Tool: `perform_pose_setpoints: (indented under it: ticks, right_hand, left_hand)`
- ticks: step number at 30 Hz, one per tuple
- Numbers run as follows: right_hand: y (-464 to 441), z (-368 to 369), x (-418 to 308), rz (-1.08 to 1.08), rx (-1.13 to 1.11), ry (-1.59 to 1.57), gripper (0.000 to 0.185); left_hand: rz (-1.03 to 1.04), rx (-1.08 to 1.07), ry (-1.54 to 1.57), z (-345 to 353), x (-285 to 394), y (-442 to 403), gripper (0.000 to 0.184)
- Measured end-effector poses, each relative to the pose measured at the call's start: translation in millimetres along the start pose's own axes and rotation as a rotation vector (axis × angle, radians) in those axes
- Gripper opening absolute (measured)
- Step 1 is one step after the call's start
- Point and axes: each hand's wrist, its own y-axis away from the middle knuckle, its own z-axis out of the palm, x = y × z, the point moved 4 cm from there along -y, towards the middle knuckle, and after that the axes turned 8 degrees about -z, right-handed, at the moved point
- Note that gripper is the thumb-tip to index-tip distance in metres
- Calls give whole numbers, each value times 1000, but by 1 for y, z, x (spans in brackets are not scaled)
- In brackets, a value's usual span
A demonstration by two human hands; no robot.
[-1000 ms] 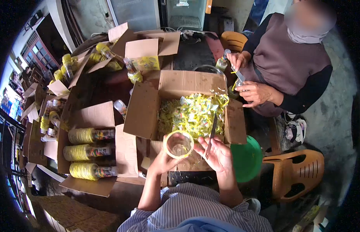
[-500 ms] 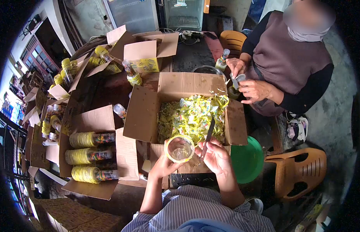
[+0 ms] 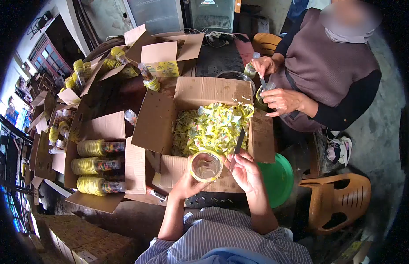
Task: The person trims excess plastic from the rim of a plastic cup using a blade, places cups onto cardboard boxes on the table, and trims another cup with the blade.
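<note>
My left hand (image 3: pixel 186 186) is wrapped round a clear plastic cup (image 3: pixel 205 166) with a yellowish rim, its mouth turned up toward me. In my right hand (image 3: pixel 248 174) is a knife (image 3: pixel 239 144), its dark narrow blade pointing up and away beside the cup. I cannot tell whether blade and cup touch. Just beyond both hands stands an open cardboard box (image 3: pixel 213 89), holding a heap of yellow and clear plastic scraps (image 3: pixel 215 127).
A co-worker (image 3: pixel 329 75) on the right works on a clear cup with a blade. Left, an open carton (image 3: pixel 101 127) holds stacked yellow-rimmed cups (image 3: pixel 92 166). A green basin (image 3: pixel 277 182) and orange chair (image 3: pixel 338 200) stand right; more cartons (image 3: pixel 158 55) lie behind.
The view has shifted slightly, so the boxes sit a little further left. My cup and knife stay nearly in place. The co-worker's hands have moved on their cup.
</note>
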Motion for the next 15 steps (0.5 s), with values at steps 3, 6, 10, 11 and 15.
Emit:
perform_pose_setpoints:
  ticks: [3, 6, 10, 11, 15]
  right_hand:
    - [6, -4, -8, 32, -63, 53, 14]
    - [10, -6, -16, 79, -46, 94, 14]
    - [11, -20, -19, 121, -4, 124, 10]
    - [11, -19, -21, 127, 1, 115, 9]
    - [5, -15, -20, 152, 37, 32, 9]
  left_hand:
    - [-13, 27, 28, 12, 3, 0, 66]
    - [-41, 53, 41, 26, -3, 6, 67]
    - [-95, 87, 83, 36, -5, 14, 66]
    - [-91, 93, 118, 37, -4, 15, 66]
    - [-45, 59, 223, 35, 4, 12, 65]
